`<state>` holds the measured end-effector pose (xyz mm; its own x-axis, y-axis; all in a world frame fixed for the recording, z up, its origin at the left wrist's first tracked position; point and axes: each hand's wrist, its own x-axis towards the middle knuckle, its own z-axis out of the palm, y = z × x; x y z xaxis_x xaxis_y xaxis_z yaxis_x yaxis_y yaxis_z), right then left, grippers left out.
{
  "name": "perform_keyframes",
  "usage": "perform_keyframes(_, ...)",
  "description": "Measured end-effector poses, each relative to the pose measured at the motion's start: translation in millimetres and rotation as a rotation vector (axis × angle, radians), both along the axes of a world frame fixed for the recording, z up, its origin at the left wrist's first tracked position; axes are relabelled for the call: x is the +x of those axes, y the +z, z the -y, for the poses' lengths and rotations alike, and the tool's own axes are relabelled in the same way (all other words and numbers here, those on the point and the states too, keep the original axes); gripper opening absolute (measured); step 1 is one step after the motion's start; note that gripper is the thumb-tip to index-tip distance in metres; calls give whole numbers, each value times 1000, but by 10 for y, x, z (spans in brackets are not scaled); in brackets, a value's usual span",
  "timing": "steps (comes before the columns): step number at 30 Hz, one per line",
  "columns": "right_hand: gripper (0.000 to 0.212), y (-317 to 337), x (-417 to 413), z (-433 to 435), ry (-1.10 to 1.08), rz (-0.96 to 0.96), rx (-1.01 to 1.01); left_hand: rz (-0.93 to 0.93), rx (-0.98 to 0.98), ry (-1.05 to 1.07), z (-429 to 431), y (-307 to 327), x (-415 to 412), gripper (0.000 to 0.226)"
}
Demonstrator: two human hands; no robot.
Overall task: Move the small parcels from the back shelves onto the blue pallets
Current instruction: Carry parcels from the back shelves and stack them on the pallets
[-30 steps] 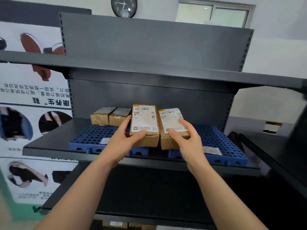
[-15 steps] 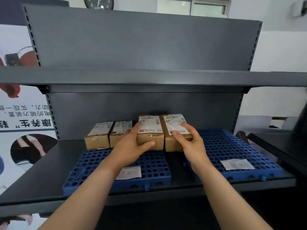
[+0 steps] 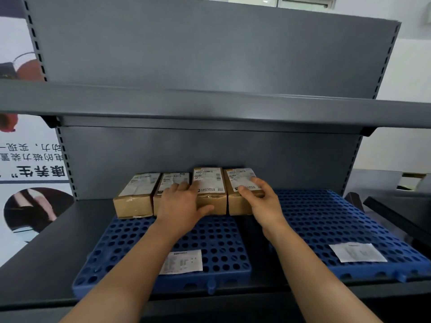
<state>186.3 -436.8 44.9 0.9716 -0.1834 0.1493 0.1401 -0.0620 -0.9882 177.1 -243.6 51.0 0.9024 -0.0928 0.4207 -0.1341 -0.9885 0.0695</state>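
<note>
Brown cardboard, taped and white-labelled, is forming a boxy row beyond the hands on the perforated blue plastic pallet (image 3: 221, 241). The third parcel (image 3: 211, 183) is being gripped by the left hand (image 3: 184, 203), the fourth parcel (image 3: 236, 178) by the right hand (image 3: 263, 203). Two placed parcels (image 3: 137, 194) are sitting just left of the left hand. Only release is judged outstanding here, and any parcels left elsewhere are not being shown.

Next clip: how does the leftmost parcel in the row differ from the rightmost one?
The leftmost parcel is untouched; the right hand grips the rightmost parcel, fingers over its top. The leftmost parcel has a neighbour only on its right, the rightmost parcel only on its left. The leftmost parcel stands at the left blue pallet's back corner, the rightmost parcel by the gap between pallets. Both: brown cardboard, white top labels.
</note>
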Motion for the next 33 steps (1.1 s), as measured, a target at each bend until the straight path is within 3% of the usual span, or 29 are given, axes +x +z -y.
perform_keyframes(6,52,18,160,31,79,-24,9,17,73,53,6,-38,130,58)
perform_keyframes(15,52,7,237,135,133,28,12,-1,13,76,44,-57,221,58)
perform_keyframes(19,51,55,232,162,118,64,37,81,-165,36,-83,-24,158,63)
perform_keyframes(24,48,202,203,45,99,124,75,260,-412,135,-565,16,53,47)
perform_keyframes(29,53,309,186,-294,233,141,113,8,-764,253,-1041,52,81,55)
perform_keyframes(33,57,344,182,-710,286,114,32,-107,-954,268,-1309,73,147,48)
